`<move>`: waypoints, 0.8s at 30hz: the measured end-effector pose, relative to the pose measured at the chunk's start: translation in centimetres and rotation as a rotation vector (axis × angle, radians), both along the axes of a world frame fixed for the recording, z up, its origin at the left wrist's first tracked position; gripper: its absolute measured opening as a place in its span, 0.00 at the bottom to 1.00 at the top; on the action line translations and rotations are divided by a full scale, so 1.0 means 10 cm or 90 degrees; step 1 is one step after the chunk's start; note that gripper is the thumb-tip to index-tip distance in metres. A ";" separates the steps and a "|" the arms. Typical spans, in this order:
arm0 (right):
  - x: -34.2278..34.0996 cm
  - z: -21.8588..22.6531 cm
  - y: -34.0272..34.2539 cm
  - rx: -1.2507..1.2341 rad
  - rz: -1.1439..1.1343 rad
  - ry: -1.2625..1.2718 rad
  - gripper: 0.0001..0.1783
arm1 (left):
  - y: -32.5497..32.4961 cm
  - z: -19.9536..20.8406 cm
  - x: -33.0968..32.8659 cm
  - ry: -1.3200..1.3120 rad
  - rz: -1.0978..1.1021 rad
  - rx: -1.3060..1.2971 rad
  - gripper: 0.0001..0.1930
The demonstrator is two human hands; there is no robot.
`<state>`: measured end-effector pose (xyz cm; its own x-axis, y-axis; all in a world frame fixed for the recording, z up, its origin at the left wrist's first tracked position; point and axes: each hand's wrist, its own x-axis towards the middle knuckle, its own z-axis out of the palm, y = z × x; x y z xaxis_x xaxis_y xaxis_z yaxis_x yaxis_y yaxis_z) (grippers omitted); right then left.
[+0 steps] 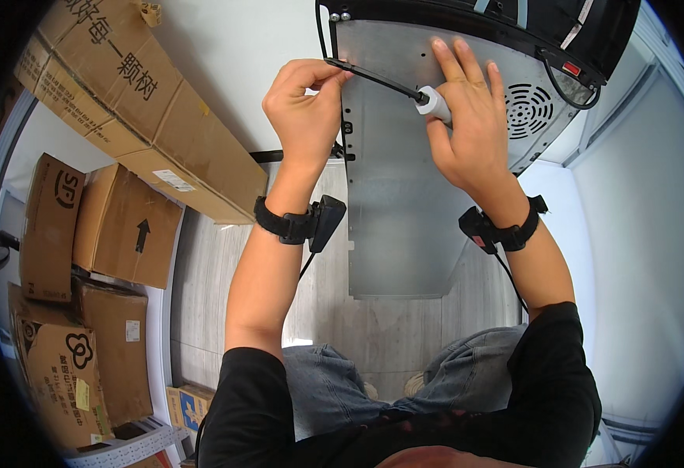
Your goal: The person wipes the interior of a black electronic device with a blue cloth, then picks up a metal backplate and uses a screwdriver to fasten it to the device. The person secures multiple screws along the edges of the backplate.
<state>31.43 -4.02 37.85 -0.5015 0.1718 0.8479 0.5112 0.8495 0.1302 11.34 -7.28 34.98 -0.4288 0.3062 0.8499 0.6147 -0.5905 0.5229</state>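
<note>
A screwdriver (381, 81) with a long dark shaft and a whitish handle lies slantwise above a grey metal panel (400, 195). The handle sits under the thumb and palm of my right hand (470, 129), whose other fingers stretch out over the panel. At the panel's left edge my left hand (307, 105) is closed in a pinch right by the shaft's tip. Whatever its fingertips hold is hidden. The panel belongs to a black-framed appliance (506, 39) with a round vent (529, 111) and a red switch (571, 69).
A tall cardboard box (162, 101) leans at the left, near my left forearm. Several more cartons (127, 226) are stacked on a shelf (158, 312) at the far left. A black cable (564, 97) loops at the appliance's right corner. Pale wood-look flooring (318, 281) lies below.
</note>
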 end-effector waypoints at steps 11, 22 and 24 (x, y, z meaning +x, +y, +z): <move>0.04 -0.02 0.01 -0.026 0.005 -0.024 0.07 | -0.05 0.22 -0.01 -0.239 -0.228 -0.138 0.09; 0.00 -0.01 0.01 0.001 0.003 -0.002 0.06 | -0.02 0.26 -0.11 -0.287 -0.306 -0.173 0.12; 0.00 0.00 0.00 -0.001 0.008 -0.004 0.07 | 0.01 0.25 -0.14 -0.290 -0.308 -0.160 0.13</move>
